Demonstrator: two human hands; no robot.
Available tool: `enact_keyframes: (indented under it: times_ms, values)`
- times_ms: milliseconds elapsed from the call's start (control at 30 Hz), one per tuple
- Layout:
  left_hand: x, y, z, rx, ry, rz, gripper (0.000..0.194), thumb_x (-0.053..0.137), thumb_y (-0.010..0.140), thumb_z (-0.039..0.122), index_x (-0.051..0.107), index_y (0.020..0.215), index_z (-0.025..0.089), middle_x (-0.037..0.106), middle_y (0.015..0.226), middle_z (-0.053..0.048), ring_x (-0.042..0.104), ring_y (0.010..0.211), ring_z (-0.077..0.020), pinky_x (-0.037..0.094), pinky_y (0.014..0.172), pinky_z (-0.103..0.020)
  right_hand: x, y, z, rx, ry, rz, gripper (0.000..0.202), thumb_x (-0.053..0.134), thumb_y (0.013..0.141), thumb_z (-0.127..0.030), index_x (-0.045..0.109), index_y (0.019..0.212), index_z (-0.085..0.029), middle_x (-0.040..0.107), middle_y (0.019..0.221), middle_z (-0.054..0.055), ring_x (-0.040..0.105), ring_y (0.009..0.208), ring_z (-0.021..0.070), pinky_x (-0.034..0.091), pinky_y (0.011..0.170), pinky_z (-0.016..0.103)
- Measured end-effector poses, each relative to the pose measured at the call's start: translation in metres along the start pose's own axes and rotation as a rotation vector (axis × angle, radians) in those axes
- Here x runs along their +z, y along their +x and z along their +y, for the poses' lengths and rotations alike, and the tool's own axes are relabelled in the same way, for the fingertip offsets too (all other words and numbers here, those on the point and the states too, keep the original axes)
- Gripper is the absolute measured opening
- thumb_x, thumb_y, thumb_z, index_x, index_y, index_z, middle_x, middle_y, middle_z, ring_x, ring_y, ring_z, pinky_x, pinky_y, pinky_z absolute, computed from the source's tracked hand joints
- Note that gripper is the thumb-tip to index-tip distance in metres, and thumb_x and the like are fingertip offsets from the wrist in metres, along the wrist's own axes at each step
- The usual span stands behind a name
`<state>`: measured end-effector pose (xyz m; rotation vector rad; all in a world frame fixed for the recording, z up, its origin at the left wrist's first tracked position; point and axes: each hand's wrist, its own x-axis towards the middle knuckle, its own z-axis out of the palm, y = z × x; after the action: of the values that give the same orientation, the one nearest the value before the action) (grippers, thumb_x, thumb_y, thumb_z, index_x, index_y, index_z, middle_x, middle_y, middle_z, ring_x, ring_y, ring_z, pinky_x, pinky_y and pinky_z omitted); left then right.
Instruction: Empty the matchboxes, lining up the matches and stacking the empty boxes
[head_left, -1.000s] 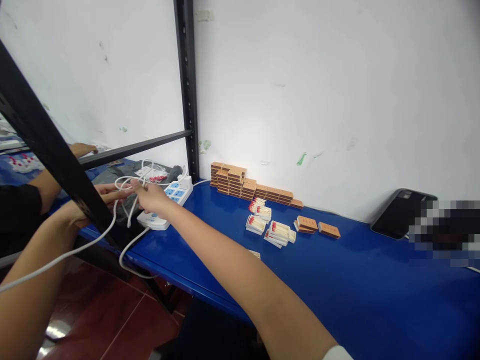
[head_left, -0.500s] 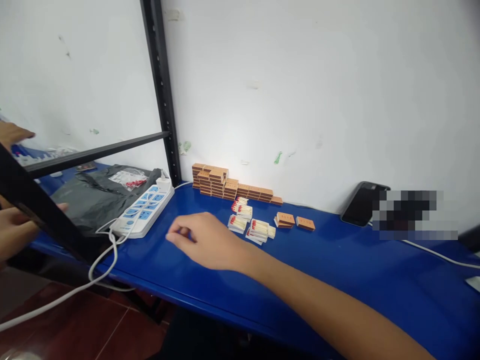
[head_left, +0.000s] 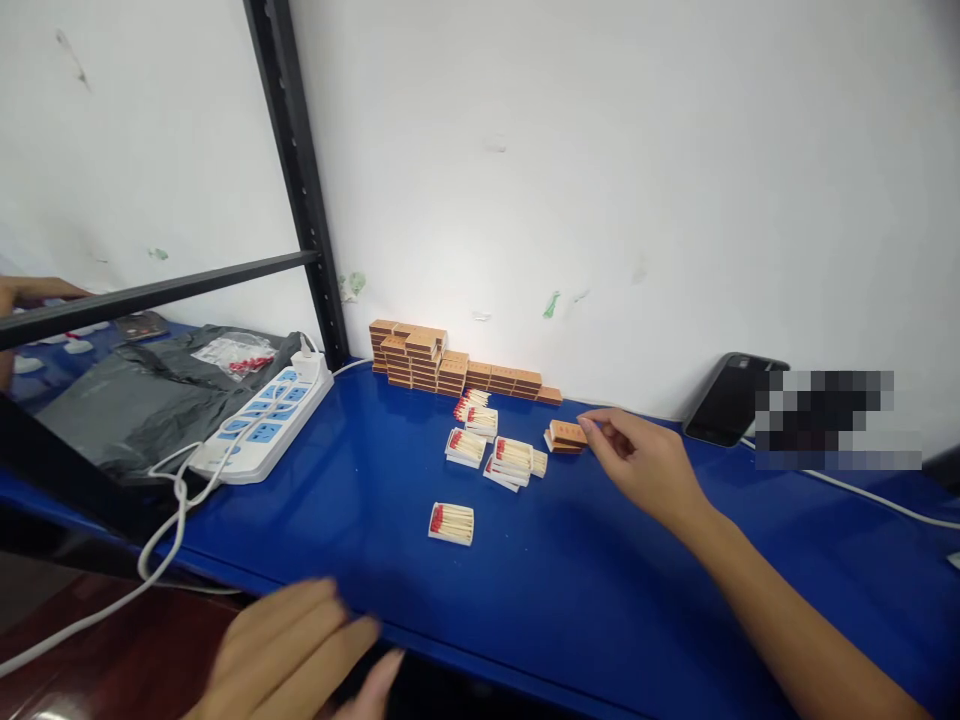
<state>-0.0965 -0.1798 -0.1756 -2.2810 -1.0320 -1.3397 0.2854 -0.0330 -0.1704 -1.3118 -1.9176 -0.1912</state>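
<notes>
My right hand (head_left: 637, 460) reaches to a small stack of brown matchboxes (head_left: 565, 435). Its thumb and forefinger pinch at the right end of the top box; the other fingers curl under. Whether these boxes are full or just sleeves I cannot tell. Near the front edge, blurred, my left hand (head_left: 292, 650) has its fingers stretched out and holds nothing. A white tray of red-headed matches (head_left: 451, 523) lies alone on the blue table (head_left: 585, 590). Behind it are more match-filled trays (head_left: 514, 455), some stacked, and a few loose matches (head_left: 472, 402).
Brown matchboxes (head_left: 427, 365) form a stepped wall at the back. A white power strip (head_left: 259, 425) with cables, a black plastic bag (head_left: 142, 390) and a black rack post (head_left: 296, 150) stand left. A dark phone (head_left: 735, 400) leans right. Another person's hand (head_left: 37, 290) shows far left.
My right hand has moved right from the front middle to the matchbox stack, covering where a lone matchbox lay. The single match tray is now visible. My left hand has come in at the bottom.
</notes>
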Motion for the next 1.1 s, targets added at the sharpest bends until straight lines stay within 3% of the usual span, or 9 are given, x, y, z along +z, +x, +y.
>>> enact_keyframes:
  times_ms: [67,133,200,267,367,467,633,767,1100]
  values:
    - [0.036,0.047,-0.009,0.034,-0.134,0.017,0.007,0.071,0.087,0.019,0.07,0.087,0.027,0.068,0.063,0.001,0.064,0.055,-0.017,0.052,0.05,-0.034,0.001,-0.003,0.003,-0.034,-0.036,-0.012,0.029,0.053,0.103,-0.041,0.073,0.098,-0.021,0.062,0.066,0.0,0.054,0.055,0.014,0.042,0.058,0.03]
    - [0.075,0.102,-0.028,-0.078,-0.285,-0.058,0.021,0.064,0.095,0.024,0.064,0.074,0.023,0.057,0.055,0.003,0.052,0.047,-0.0113,0.043,0.047,-0.029,-0.002,-0.005,0.004,-0.037,-0.055,-0.012,0.029,0.052,0.103,-0.04,0.073,0.098,-0.021,0.063,0.067,0.0,0.055,0.056,0.0139,0.042,0.058,0.029]
    - [0.113,0.146,-0.05,-0.133,-0.366,-0.168,0.023,0.065,0.095,0.03,0.067,0.074,0.02,0.058,0.056,0.004,0.052,0.05,-0.0095,0.042,0.05,-0.026,-0.005,-0.005,0.007,-0.002,-0.077,-0.005,0.028,0.052,0.103,-0.039,0.073,0.097,-0.021,0.061,0.066,0.0,0.055,0.057,0.0144,0.041,0.058,0.03]
    - [0.143,0.168,-0.073,-0.152,-0.407,-0.201,0.028,0.066,0.095,0.036,0.068,0.072,0.018,0.057,0.056,0.004,0.05,0.051,-0.0088,0.039,0.051,-0.024,-0.007,-0.004,0.013,0.058,-0.108,-0.008,0.026,0.053,0.102,-0.038,0.072,0.097,-0.021,0.061,0.068,0.001,0.057,0.06,0.0161,0.042,0.06,0.031]
    - [0.168,0.162,-0.098,-0.185,-0.359,-0.106,0.028,0.067,0.094,0.038,0.072,0.077,0.018,0.055,0.053,0.005,0.047,0.049,-0.0082,0.037,0.052,-0.024,-0.002,-0.005,0.028,0.055,-0.127,-0.049,0.025,0.055,0.1,-0.039,0.071,0.108,-0.021,0.068,0.089,0.007,0.064,0.086,0.0228,0.05,0.078,0.036]
    - [0.17,0.142,-0.108,-0.154,-0.283,-0.096,0.027,0.068,0.094,0.035,0.071,0.074,0.017,0.054,0.053,0.005,0.047,0.048,-0.0074,0.037,0.053,-0.024,0.008,-0.008,0.04,-0.014,-0.135,-0.115,0.037,0.057,0.099,-0.045,0.066,0.126,-0.02,0.068,0.115,0.013,0.058,0.117,0.0312,0.047,0.101,0.047]
    - [0.167,0.133,-0.098,0.023,-0.169,-0.083,0.019,0.066,0.096,0.031,0.072,0.082,0.019,0.059,0.057,0.004,0.051,0.051,-0.0084,0.039,0.054,-0.024,0.018,-0.014,0.046,0.011,-0.18,-0.215,0.052,0.059,0.099,-0.05,0.057,0.143,-0.024,0.06,0.139,0.014,0.048,0.135,0.0346,0.045,0.106,0.055]
    - [0.171,0.132,-0.089,0.175,-0.145,-0.074,0.014,0.066,0.096,0.027,0.07,0.085,0.019,0.063,0.061,0.003,0.055,0.053,-0.0092,0.041,0.055,-0.025,0.021,-0.016,0.045,0.017,-0.181,-0.224,0.05,0.057,0.101,-0.05,0.057,0.143,-0.024,0.058,0.144,0.013,0.043,0.141,0.0344,0.042,0.111,0.057]
    - [0.167,0.134,-0.088,0.167,-0.119,-0.066,0.014,0.065,0.096,0.027,0.072,0.087,0.02,0.06,0.059,0.004,0.054,0.052,-0.0094,0.04,0.053,-0.025,0.027,-0.018,0.055,0.03,-0.091,-0.224,0.029,0.057,0.1,-0.038,0.064,0.126,-0.026,0.065,0.131,0.012,0.051,0.134,0.0327,0.046,0.109,0.056]
